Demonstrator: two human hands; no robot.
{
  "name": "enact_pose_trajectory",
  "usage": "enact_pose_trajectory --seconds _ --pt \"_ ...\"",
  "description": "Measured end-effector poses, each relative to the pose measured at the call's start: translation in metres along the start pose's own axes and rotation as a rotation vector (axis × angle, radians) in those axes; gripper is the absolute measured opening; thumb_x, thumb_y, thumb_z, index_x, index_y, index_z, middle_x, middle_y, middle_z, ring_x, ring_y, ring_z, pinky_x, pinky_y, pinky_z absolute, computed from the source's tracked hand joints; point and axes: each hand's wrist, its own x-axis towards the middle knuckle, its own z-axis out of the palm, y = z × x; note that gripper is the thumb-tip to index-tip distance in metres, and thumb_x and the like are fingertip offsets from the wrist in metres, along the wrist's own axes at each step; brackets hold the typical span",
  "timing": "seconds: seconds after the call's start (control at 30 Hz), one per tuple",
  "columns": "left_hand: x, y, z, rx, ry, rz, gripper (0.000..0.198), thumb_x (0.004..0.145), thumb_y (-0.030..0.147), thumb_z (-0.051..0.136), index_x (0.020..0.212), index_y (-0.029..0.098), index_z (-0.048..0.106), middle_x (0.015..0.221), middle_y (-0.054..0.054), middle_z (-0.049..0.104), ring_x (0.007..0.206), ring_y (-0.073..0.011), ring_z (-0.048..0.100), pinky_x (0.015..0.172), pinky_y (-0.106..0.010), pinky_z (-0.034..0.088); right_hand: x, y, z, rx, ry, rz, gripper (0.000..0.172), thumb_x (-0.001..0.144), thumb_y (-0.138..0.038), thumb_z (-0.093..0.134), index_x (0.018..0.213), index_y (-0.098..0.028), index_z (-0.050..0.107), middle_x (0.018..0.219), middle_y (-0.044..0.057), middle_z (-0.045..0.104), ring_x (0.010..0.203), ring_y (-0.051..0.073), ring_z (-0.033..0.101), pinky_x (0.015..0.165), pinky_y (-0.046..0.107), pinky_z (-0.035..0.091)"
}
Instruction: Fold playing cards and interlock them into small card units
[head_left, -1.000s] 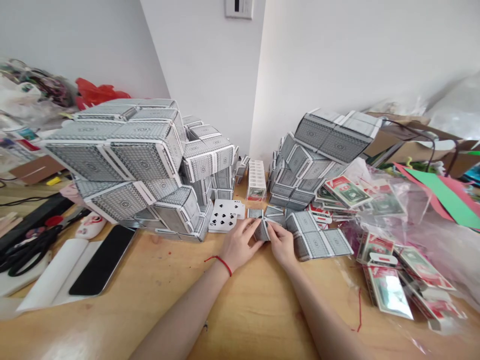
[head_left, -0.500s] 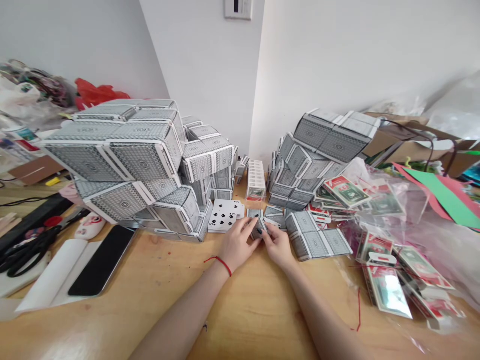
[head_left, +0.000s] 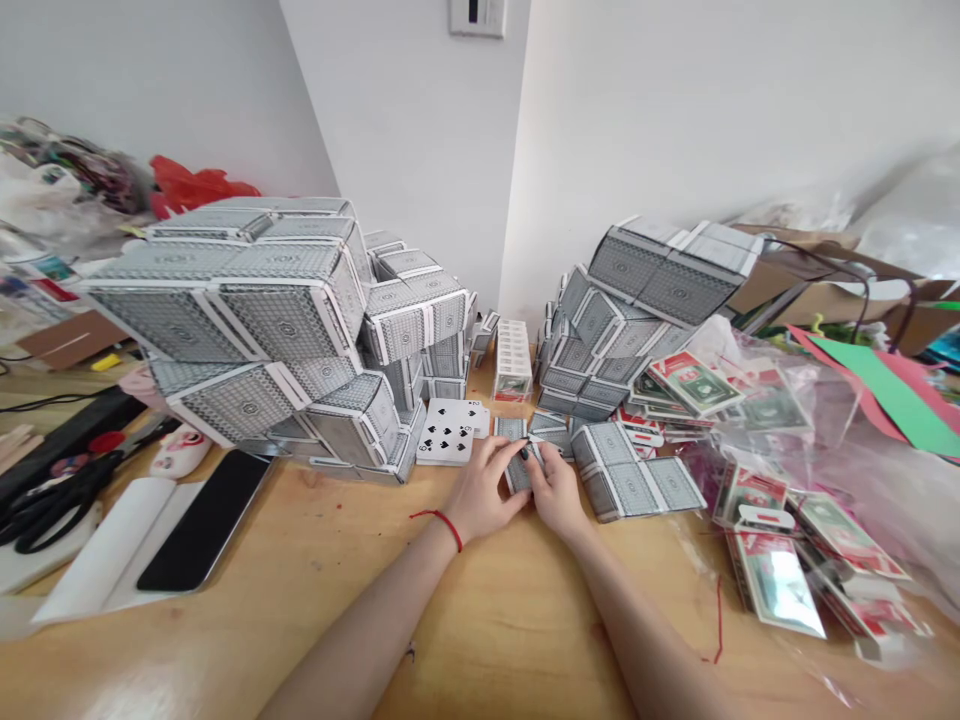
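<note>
A grey-backed playing card lies low over the table between my two hands. My left hand is closed on its left side, fingers bent over it. From the right, my right hand grips the same card with thumb and dark-nailed index finger; exactly how its edges are folded is hidden. Just beyond, another grey card lies flat. Left of my hands sits a stack of face-up cards with a six of spades on top. To the right is a folded-card block piece.
Large structures of joined card blocks stand at left and right. Between them is a row of card boxes. A phone and scissors lie left; several red-and-green card packs lie right.
My fingers have shifted slightly on the card, and more of its grey back shows between my hands. My right index finger has moved a little farther from me.
</note>
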Motion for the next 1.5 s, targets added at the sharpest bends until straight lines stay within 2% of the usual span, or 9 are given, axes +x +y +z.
enact_pose_trajectory --seconds 0.17,0.3,0.4,0.7,0.9,1.03,1.2,1.33,1.5 --pt "0.001 0.002 0.002 -0.15 0.032 -0.105 0.054 0.064 0.019 0.061 0.114 0.02 0.041 0.111 -0.007 0.047 0.105 -0.0215 0.044 0.091 -0.039 0.037 0.0 0.001 0.001 -0.019 0.072 0.003 0.029 0.085 -0.04 0.033 0.066 -0.02 0.042 0.055 -0.003 0.043 0.05 0.011 0.04 0.048 0.022 0.033" --pt "-0.001 0.001 0.01 -0.357 0.006 -0.23 0.04 0.066 0.015 0.058 0.103 0.017 0.042 0.087 -0.002 0.056 0.077 -0.0143 0.054 0.07 -0.028 0.045 -0.003 -0.002 0.001 0.011 0.039 0.05 0.036 0.083 -0.045 0.035 0.059 -0.02 0.042 0.043 -0.005 0.039 0.041 0.01 0.037 0.041 0.021 0.029" --pt "-0.003 -0.001 0.013 -0.433 -0.003 -0.281 0.021 0.072 0.02 0.053 0.091 0.017 0.044 0.07 0.003 0.053 0.06 -0.0099 0.051 0.055 -0.022 0.042 -0.005 -0.006 0.001 0.052 0.014 0.096 0.041 0.081 -0.048 0.037 0.053 -0.019 0.042 0.035 -0.006 0.036 0.034 0.009 0.035 0.038 0.021 0.026" --pt "-0.004 0.004 0.013 -0.281 0.088 -0.239 0.017 0.084 0.031 0.037 0.084 0.017 0.047 0.065 0.001 0.051 0.054 -0.009 0.047 0.051 -0.02 0.035 -0.003 -0.009 0.001 0.005 0.082 0.015 0.042 0.08 -0.043 0.04 0.048 -0.016 0.044 0.042 -0.003 0.038 0.042 0.008 0.034 0.041 0.02 0.026" --pt "-0.004 -0.002 0.017 -0.161 0.141 -0.311 0.026 0.081 0.04 0.041 0.068 0.017 0.045 0.045 0.007 0.035 0.041 -0.0073 0.034 0.043 -0.019 0.024 -0.003 -0.006 0.001 -0.021 0.086 0.007 0.042 0.083 -0.044 0.035 0.052 -0.017 0.044 0.045 -0.003 0.039 0.044 0.01 0.035 0.044 0.021 0.028" --pt "-0.003 -0.006 0.019 -0.085 0.151 -0.326 0.03 0.081 0.039 0.042 0.06 0.017 0.042 0.046 0.005 0.043 0.042 -0.0077 0.039 0.044 -0.02 0.026 -0.003 -0.005 0.001 -0.046 0.11 -0.002 0.041 0.083 -0.045 0.035 0.053 -0.018 0.045 0.045 -0.003 0.04 0.043 0.011 0.037 0.043 0.021 0.029" --pt "-0.001 -0.006 0.017 -0.07 0.187 -0.313 0.023 0.084 0.03 0.036 0.076 0.016 0.053 0.051 0.002 0.05 0.045 -0.0091 0.044 0.047 -0.02 0.03 -0.005 -0.006 0.003 0.037 0.155 0.083 0.033 0.082 -0.044 0.039 0.09 -0.016 0.056 0.043 -0.004 0.046 0.035 0.011 0.041 0.037 0.022 0.032" --pt "0.0 -0.004 0.013 -0.143 0.202 -0.327 0.027 0.083 0.026 0.036 0.103 0.016 0.051 0.05 0.004 0.048 0.042 -0.0089 0.043 0.046 -0.02 0.031 -0.003 -0.008 0.002 0.181 0.263 0.155 0.048 0.082 -0.041 0.04 0.122 -0.015 0.038 0.044 -0.005 0.049 0.033 0.012 0.045 0.034 0.021 0.036" --pt "-0.001 -0.001 0.01 -0.141 0.201 -0.337 0.027 0.083 0.028 0.036 0.102 0.016 0.051 0.045 0.007 0.04 0.042 -0.0093 0.041 0.046 -0.02 0.031 0.004 -0.006 -0.001 0.267 0.319 0.234 0.054 0.079 -0.04 0.043 0.124 -0.012 0.037 0.062 0.004 0.062 0.034 0.011 0.049 0.034 0.022 0.042"
